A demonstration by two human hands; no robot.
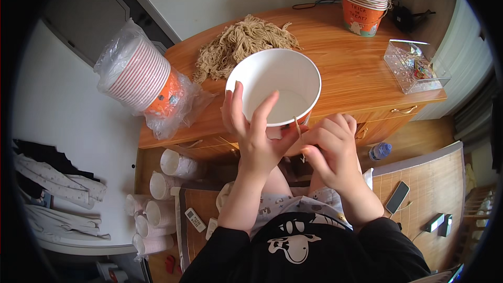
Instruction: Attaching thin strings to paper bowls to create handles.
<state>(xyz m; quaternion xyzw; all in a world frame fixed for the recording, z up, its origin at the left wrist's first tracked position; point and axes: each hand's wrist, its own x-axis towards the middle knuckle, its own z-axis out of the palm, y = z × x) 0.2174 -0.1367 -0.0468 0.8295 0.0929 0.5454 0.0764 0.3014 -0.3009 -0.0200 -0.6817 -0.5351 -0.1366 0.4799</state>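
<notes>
A white-lined paper bucket [283,76] is tipped toward me at the table's front edge, its open mouth facing up. My left hand [257,139] grips its near left side, with fingers reaching over the rim into the mouth and the thumb outside by the near right rim. A thin tan cord [297,126] hangs at that rim beside the thumb. My right hand [335,149] is closed with curled fingers around the cord, just right of the bucket. Part of the bucket's orange outer wall shows below the rim; the rest is hidden by my hands.
Behind the bucket lies a heap of tan cords [241,39] on the wooden table [335,63]. Stacked orange buckets [361,18] stand far right, near a clear tray [416,71]. Plastic-wrapped buckets [141,76] sit at left. More stacks [160,215] lie on the floor.
</notes>
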